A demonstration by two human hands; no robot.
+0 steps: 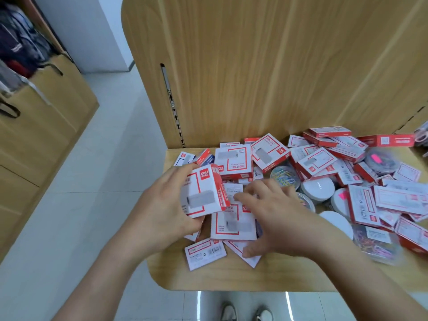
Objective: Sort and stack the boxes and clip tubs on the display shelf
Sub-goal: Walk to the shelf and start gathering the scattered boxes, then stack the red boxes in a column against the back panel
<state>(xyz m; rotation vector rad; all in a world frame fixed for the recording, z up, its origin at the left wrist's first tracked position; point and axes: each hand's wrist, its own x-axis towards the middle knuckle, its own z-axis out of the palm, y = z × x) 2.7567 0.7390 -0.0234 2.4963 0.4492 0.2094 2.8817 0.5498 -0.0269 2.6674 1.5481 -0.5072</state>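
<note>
Head view: left hand (162, 205) grips box (203, 193), logo end away.

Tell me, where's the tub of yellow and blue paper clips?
Head view: the clear round plastic tub of yellow and blue paper clips sits just beyond the right hand, left of a white round lid.

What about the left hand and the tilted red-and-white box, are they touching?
Touching. The head view shows the left hand gripping the tilted box, fingers over its top edge, thumb at its lower edge.
</note>
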